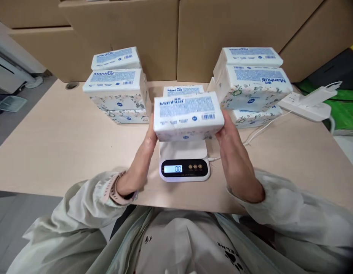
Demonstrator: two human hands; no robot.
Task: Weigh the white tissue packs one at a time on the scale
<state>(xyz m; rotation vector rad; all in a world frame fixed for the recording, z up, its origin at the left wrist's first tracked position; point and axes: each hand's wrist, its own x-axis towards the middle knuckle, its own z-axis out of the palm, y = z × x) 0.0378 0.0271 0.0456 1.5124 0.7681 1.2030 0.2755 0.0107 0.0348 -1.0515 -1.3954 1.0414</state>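
Between my two hands is a white and blue pack of tissues [187, 114], held level above a small white digital scale [183, 150]. My left hand [146, 152] grips the pack's left end; my right hand [232, 152] grips its right end. Both hands have most of their fingers hidden behind the pack. The scale's lit display [173, 169] reads 0.0, and part of its platform is covered by the pack. Just behind, another tissue pack [183, 90] shows only its top edge.
Stacked tissue packs stand at the left [116, 82] and at the right [252, 82]. Cardboard boxes [122, 38] line the table's back edge. A white power strip [304, 104] lies at the right, with a thin white cable [257, 131] running towards the scale.
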